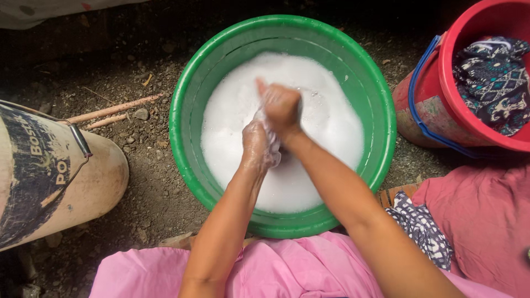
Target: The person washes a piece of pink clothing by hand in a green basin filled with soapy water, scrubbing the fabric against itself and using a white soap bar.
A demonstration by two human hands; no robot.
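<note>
Both hands are working over the round green plastic basin (185,165): left hand (257,146) and right hand (281,107) are clenching a pale, sudsy cloth (270,138) between them, fingers curled tight, above frothy white foam (326,121).

Suds (326,118) hide the green basin's (375,88) water and the scrubbed thing.

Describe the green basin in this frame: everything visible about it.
The green basin is round, looks like plastic, with a broad rolled rim and smooth sloping walls. It sits upright on dark, gravelly ground, filled with white suds that hide the bottom. The left hand and right hand, both soapy, are pressed together over its middle, rubbing a pale wet cloth. A red bucket stands just beside its right rim.
</note>
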